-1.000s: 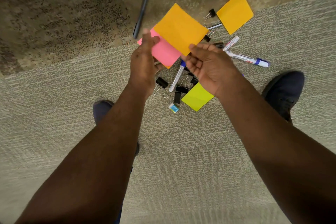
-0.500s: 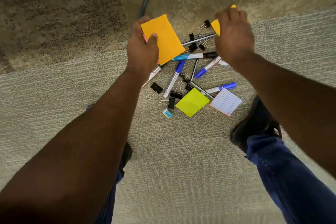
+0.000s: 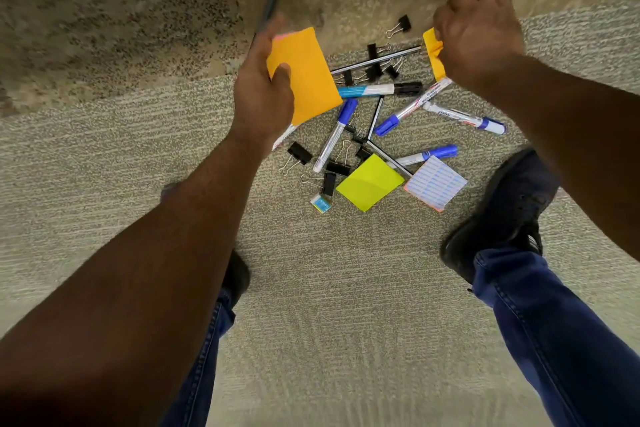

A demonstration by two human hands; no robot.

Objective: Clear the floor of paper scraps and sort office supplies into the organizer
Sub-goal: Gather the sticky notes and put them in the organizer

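1. Now left hand (image 3: 263, 94) pinches orange note (image 3: 304, 74) under its thumb.
2. Right hand (image 3: 479, 38) grips second note (image 3: 434, 52), crumpling inside curled fingers.
3. Light, floppy paper; pinch 1 edge.

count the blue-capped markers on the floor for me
4. One lies by the left hand's orange paper, one in the middle of the pile, one far right, one beside the lined notepad. Others may be hidden under paper.
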